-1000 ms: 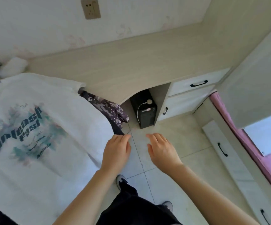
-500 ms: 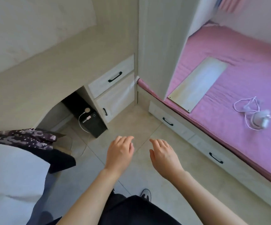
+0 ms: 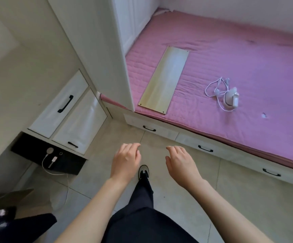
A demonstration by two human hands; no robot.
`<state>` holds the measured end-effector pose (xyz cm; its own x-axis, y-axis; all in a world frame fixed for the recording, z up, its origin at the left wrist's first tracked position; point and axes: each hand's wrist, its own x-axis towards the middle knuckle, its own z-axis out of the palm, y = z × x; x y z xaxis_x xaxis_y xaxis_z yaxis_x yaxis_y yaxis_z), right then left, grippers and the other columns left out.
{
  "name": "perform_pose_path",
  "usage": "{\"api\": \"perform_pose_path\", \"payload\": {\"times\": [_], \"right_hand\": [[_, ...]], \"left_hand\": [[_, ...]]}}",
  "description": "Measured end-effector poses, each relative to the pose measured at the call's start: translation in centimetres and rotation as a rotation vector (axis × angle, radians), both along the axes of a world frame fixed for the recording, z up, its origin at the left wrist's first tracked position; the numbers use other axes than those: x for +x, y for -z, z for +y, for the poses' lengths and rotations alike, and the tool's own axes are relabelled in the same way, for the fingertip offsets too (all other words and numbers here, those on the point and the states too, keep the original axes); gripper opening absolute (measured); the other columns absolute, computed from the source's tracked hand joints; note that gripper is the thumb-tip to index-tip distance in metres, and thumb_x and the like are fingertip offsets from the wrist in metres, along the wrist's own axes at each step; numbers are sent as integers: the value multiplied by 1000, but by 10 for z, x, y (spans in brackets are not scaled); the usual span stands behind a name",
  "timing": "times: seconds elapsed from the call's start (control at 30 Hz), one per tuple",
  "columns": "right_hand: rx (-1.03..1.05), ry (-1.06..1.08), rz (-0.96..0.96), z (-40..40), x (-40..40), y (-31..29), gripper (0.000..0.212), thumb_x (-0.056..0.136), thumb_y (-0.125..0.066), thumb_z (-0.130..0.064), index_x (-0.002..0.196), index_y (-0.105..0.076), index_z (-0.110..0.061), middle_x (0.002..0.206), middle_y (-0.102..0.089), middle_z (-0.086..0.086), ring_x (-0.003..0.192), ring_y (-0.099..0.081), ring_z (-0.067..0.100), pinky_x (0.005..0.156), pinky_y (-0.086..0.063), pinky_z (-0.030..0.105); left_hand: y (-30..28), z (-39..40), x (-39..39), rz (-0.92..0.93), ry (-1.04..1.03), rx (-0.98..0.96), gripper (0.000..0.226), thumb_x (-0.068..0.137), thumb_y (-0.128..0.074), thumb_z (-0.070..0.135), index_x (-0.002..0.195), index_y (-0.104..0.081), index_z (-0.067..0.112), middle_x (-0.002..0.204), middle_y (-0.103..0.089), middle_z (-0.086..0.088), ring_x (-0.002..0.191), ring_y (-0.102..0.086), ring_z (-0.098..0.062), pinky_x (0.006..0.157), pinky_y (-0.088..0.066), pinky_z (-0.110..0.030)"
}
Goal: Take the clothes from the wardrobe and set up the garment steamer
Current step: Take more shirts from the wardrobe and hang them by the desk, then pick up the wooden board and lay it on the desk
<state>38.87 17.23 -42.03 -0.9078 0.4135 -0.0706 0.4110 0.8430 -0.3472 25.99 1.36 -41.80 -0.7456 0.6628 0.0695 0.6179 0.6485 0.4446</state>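
Two drawers (image 3: 175,137) under pink mattress (image 3: 238,67) | steamer (image 3: 230,99) (probably) atop | tiled floor (image 3: 177,199)

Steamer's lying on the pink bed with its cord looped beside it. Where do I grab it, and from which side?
Judging by its pose, grip the garment steamer round its white body from above, reaching in from the bed's near edge with the right hand. Its cord lies loose on the far-left side, so approach clear of that.

Beige tiled floor (image 3: 186,199), pink-covered bed (image 3: 247,67) with base drawers (image 3: 203,148), white cabinet (image 3: 68,111), daylight
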Motion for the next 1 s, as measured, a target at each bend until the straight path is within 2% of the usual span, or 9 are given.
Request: {"api": "perform_pose_path", "payload": {"times": [0.13,0.27,0.4,0.53,0.6,0.73,0.83,1.0], "right_hand": [[19,33,-39,35,-31,2,29,88,-57,-16,115,-62,-5,103,-66,11,99,-60,33,84,-52,40],[27,61,-74,73,-74,3,29,89,-55,-16,115,-61,-5,104,-65,11,100,-60,32,83,-52,39],[28,109,-97,113,-122,6,24,87,-56,-14,108,-63,-5,96,-65,11,91,-60,33,77,-52,40],[47,115,-135,153,-167,10,17,84,-57,-11,99,-63,-5,89,-64,12,85,-60,35,71,-52,43],[33,123,-137,172,-185,10,19,86,-55,-11,102,-63,-5,92,-64,13,87,-60,36,71,-52,44],[10,129,-189,209,-217,11,26,95,-43,-16,116,-56,-7,109,-61,11,102,-54,32,82,-48,40],[-19,137,-226,239,-238,17,31,96,-41,-17,123,-52,-8,115,-58,10,107,-51,31,85,-46,39],[-153,204,-268,299,-272,39,28,98,-39,-20,120,-52,-8,118,-58,10,107,-50,30,87,-45,40]], "left_hand": [[9,36,-41,-27,30,-9,22,91,-56,12,110,-66,14,97,-69,2,96,-59,-20,76,-50,-34],[19,75,-93,-37,58,-20,21,89,-57,11,108,-66,13,95,-70,1,93,-60,-22,75,-50,-37],[23,117,-146,-48,88,-20,21,87,-60,8,107,-67,11,93,-70,-1,90,-60,-24,75,-51,-38],[35,160,-194,-94,111,-98,22,90,-56,13,110,-66,13,98,-70,-1,94,-59,-25,80,-48,-39],[41,179,-214,-145,104,-151,24,93,-51,17,113,-64,13,104,-69,0,99,-57,-24,84,-47,-38],[47,222,-248,-213,84,-185,25,96,-46,22,113,-62,15,107,-67,0,101,-55,-20,85,-48,-36],[50,253,-269,-270,78,-214,27,97,-43,22,116,-60,14,109,-65,-2,102,-54,-19,84,-49,-36],[64,305,-303,-354,10,-261,27,97,-43,21,116,-60,15,111,-64,-3,100,-56,-21,79,-49,-36]]}}
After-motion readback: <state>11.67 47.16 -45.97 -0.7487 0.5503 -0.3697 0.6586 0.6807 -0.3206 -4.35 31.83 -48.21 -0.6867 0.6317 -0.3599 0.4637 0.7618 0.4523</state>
